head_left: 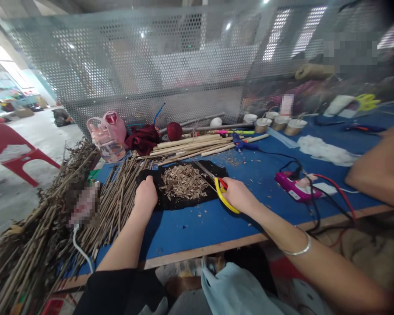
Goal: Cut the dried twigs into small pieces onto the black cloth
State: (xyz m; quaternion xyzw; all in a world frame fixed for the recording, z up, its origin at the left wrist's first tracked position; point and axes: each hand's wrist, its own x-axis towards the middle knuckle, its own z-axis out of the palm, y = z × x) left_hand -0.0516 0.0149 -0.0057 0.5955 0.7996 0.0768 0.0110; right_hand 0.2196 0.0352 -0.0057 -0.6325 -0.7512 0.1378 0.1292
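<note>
My left hand (146, 193) is closed on the left edge of a black cloth (187, 203). Tan dry plant chips (182, 181) lie heaped on the cloth. Scissors (221, 194) with yellow and red handles are held in my right hand (238, 194), at the cloth's right side. Their blades point away to the left, over the cloth's far right part. Beside my left hand, thin brown dry stalks (120, 197) lie bundled on the blue table (184, 236).
Pale sticks (187, 145) and a blue glue gun (244, 143) lie behind the cloth. A purple power strip (295, 188) with cables sits to the right, near another person's arm (381, 170). Paper cups (295, 126) and a pink bag (108, 133) stand at the back. Tall dry stems (36, 236) crowd the left.
</note>
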